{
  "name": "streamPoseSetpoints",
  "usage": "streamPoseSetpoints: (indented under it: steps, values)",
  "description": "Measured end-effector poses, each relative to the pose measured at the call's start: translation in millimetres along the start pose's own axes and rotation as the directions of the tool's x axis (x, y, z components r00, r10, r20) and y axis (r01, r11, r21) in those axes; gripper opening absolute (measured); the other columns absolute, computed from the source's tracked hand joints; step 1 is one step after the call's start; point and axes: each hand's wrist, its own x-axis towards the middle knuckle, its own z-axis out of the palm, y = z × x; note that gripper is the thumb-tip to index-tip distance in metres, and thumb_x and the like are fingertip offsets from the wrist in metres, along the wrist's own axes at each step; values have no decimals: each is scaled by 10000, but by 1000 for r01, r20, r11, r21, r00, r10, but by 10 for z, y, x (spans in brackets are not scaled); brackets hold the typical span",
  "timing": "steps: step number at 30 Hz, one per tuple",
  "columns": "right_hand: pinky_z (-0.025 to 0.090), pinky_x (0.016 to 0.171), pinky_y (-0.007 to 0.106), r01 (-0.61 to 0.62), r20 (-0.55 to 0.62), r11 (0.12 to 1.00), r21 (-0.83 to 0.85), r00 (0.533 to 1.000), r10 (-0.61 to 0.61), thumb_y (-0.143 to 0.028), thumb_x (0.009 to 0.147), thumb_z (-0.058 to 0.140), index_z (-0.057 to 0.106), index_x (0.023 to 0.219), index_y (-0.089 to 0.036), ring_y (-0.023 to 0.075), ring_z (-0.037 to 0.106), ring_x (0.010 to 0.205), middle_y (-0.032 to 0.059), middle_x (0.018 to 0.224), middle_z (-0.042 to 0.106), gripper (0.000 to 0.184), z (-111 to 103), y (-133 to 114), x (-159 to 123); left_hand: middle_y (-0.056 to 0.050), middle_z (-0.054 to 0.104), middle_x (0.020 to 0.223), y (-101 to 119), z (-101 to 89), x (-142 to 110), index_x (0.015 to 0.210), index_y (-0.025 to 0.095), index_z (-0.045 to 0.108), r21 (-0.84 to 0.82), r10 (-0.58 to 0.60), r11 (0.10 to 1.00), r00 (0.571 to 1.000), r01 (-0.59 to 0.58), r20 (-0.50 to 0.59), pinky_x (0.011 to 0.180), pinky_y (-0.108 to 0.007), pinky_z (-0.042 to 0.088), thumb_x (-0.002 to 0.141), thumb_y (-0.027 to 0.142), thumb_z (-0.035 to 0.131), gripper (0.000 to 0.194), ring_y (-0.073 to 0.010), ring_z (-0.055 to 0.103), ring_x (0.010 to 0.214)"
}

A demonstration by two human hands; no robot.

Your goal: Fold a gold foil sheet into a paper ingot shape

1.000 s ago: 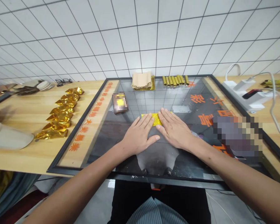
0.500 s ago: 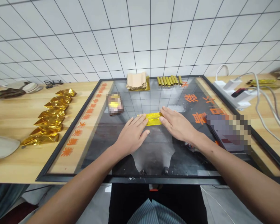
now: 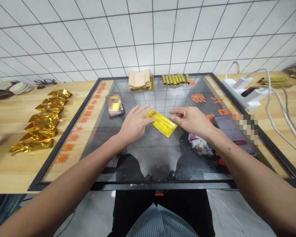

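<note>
A folded strip of gold foil paper [image 3: 162,122] is held tilted just above the dark glass panel [image 3: 148,148], its near end lower and to the right. My left hand [image 3: 134,122] pinches its far left end with the fingertips. My right hand [image 3: 191,119] is curled beside its right end, fingertips touching the strip's edge. Both forearms reach in from the bottom of the view.
A row of folded gold foil pieces [image 3: 41,120] lies on the wooden table at left. A stack of brown paper sheets [image 3: 139,80] and several gold rolls [image 3: 175,79] sit at the panel's far edge. A phone [image 3: 233,131] lies at right, a power strip with cables [image 3: 246,89] beyond it.
Both hands were pressing flat on the gold strip on the glass; now they have lifted it and turned it to a diagonal, holding its ends. The view shifted slightly.
</note>
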Motion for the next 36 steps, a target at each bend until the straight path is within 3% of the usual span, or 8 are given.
streamPoseSetpoints:
  steps: [4, 8, 12, 18, 21, 29, 32, 36]
  values:
    - [556, 754, 361, -16, 43, 999, -37, 999, 18, -353, 1007, 658, 840, 1234, -246, 264, 798, 885, 47, 1011, 870, 311, -32, -49, -20, -162, 585, 1622, 147, 20, -15, 1311, 189, 758, -63, -35, 998, 994, 29, -105, 1190, -543, 512, 1008, 55, 441, 459, -311, 576, 1485]
    - [549, 757, 358, -18, 74, 1000, -19, 997, 19, -342, 992, 692, 819, 1255, -238, 258, 791, 889, 48, 1030, 866, 310, -27, -84, -33, -156, 675, 1446, 312, 5, -80, 1309, 179, 737, -101, 40, 994, 995, -49, -93, 1053, -486, 583, 1011, 80, 447, 428, -302, 666, 1294]
    - [530, 688, 337, -14, 133, 999, 40, 991, 9, -305, 982, 686, 801, 1266, -237, 233, 772, 795, 28, 951, 856, 314, -13, -86, -35, -156, 678, 1395, 358, -24, -94, 1310, 181, 722, -114, 75, 990, 996, -81, -55, 971, -455, 590, 1049, 131, 447, 383, -292, 680, 1189]
    - [496, 622, 317, 5, 158, 986, 169, 987, -32, -302, 985, 649, 752, 1354, -229, 186, 692, 645, -10, 811, 807, 390, 27, -16, -28, -142, 678, 1336, 345, -31, -95, 1478, 170, 600, -139, 72, 988, 997, -72, -4, 1049, -468, 556, 1077, 138, 412, 445, -284, 645, 1190]
    - [491, 618, 320, 10, 172, 975, 221, 984, -49, -310, 989, 641, 702, 1439, -236, 186, 662, 620, -30, 732, 761, 460, 45, -2, -37, -149, 653, 1347, 344, -28, -101, 1462, 190, 615, -129, 69, 990, 997, -66, 19, 1069, -483, 548, 1063, 129, 413, 451, -290, 625, 1220]
    - [534, 640, 318, -35, 241, 948, 316, 969, -44, -309, 1016, 582, 683, 1481, -275, 190, 688, 662, -20, 803, 748, 477, 62, 0, -61, -168, 609, 1369, 349, -66, -102, 1439, 170, 644, -132, 84, 988, 993, -73, 80, 1100, -499, 539, 1039, 115, 414, 465, -305, 591, 1263]
    - [534, 658, 304, 23, 255, 946, 324, 961, -110, -302, 1029, 553, 729, 1425, -293, 183, 686, 717, -15, 863, 747, 434, 49, 29, -67, -178, 600, 1365, 352, -71, -93, 1431, 167, 646, -127, 85, 989, 993, -74, 79, 1108, -505, 534, 1040, 111, 404, 463, -307, 585, 1272]
    - [553, 766, 307, 193, 221, 943, 271, 941, -256, -206, 990, 549, 804, 1298, -310, 181, 690, 826, 6, 997, 770, 414, 2, 22, -72, -170, 602, 1358, 346, -81, -86, 1415, 179, 651, -132, 81, 989, 993, -69, 85, 1083, -491, 544, 1052, 122, 394, 449, -290, 602, 1225]
